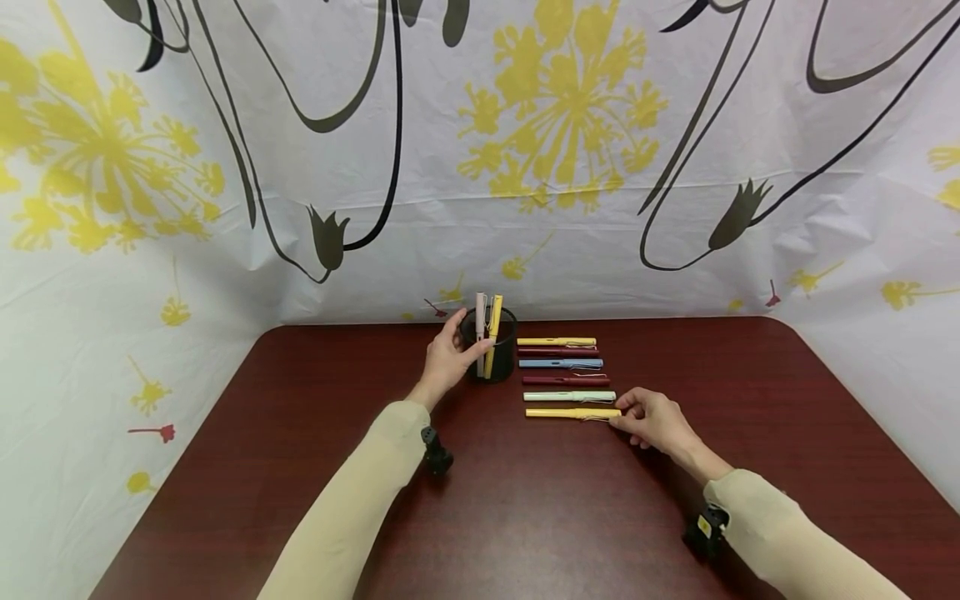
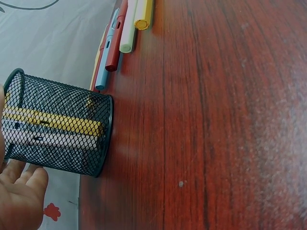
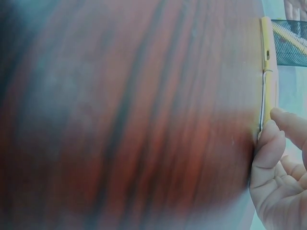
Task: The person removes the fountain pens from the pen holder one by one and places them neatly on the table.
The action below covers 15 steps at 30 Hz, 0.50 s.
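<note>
At the table's back edge my left hand [image 1: 446,360] holds a black mesh pen cup [image 1: 507,354], thumb on the near side and fingers round the left. Inside the cup stand a pale pink pen [image 1: 480,315] and a yellow pen [image 1: 497,313], also visible through the mesh in the left wrist view. Right of the cup lie several pens in a column. My right hand [image 1: 654,421] pinches the clip end of the nearest one, a yellow pen [image 1: 555,413], between thumb and fingers. Just behind it is a pale green pen [image 1: 555,396].
Farther back in the column lie a dark red pen [image 1: 555,381], a blue pen [image 1: 551,363], another dark red pen [image 1: 551,352] and a yellow pen [image 1: 547,341]. Behind the dark wooden table [image 1: 525,508] hangs a flower-patterned white cloth [image 1: 420,233].
</note>
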Each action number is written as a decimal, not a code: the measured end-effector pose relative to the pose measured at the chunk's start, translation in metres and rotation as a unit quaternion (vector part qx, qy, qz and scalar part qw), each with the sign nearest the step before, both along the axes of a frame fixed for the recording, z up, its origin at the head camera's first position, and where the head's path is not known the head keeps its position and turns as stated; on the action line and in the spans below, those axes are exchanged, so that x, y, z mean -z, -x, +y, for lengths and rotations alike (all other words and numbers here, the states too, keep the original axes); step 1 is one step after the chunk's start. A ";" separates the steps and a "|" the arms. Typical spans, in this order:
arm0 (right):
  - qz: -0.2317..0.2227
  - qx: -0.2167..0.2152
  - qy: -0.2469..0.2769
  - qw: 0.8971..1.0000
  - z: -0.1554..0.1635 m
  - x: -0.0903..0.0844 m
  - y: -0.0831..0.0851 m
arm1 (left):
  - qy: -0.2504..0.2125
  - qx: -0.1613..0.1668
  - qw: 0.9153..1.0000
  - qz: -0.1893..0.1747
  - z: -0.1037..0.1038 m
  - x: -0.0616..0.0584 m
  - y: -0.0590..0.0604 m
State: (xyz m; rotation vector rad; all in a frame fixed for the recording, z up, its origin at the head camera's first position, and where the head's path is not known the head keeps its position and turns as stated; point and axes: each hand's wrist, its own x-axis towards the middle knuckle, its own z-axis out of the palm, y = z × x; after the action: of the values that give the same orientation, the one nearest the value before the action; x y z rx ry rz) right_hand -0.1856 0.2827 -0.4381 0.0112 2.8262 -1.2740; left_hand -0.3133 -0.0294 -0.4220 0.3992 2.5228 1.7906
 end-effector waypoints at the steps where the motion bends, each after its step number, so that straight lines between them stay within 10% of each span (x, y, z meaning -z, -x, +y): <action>1: -0.001 0.000 0.001 1.000 0.000 0.000 0.000 | 0.000 0.001 1.000 0.001 0.000 0.000 0.000; 9: 0.034 0.040 0.080 0.995 -0.002 -0.008 0.005 | 0.008 0.003 1.000 0.002 0.000 -0.002 -0.003; 15: 0.051 0.062 0.242 0.967 -0.024 -0.024 0.025 | 0.003 0.003 1.000 -0.001 0.000 -0.002 -0.003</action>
State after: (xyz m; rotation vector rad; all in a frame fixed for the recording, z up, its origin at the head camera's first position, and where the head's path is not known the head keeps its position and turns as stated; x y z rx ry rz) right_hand -0.2106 0.2590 -0.4141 0.1094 2.5428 -2.0108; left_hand -0.3102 -0.0294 -0.4201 0.4038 2.5214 1.7802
